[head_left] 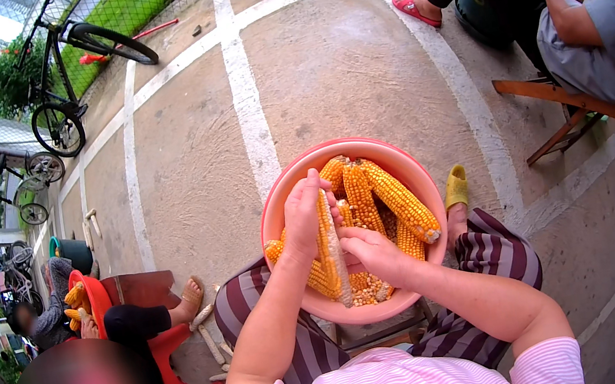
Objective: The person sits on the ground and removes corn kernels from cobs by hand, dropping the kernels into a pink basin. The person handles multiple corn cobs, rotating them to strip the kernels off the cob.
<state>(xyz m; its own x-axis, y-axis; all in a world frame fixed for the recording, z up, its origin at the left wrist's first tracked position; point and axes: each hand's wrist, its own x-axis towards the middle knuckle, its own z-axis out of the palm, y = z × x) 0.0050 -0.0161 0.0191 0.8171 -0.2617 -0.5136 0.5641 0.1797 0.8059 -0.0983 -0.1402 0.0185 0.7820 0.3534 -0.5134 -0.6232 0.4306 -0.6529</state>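
Yellow kernels (326,257) partly covered the corn cob (342,282) clamped in my left hand (301,217) above the pink tub (373,314), my right hand (373,250) touching it with bent fingers.

The basin (410,292) is smooth pink plastic with a soft gloss. Inside it, the yellow ears of corn (402,202) look hard, knobbly and slightly shiny, as do the loose kernels (366,292); over the basin, one cob (338,259) shows a pale, matt, rough bare side. Around the basin spreads matt, scuffed, concrete-like floor (328,62). Nearest the basin, the striped trousers (503,252) are soft cloth. Left of it, the red chair (165,364) is smooth plastic; right, the brown seat frame (588,103) looks wooden.
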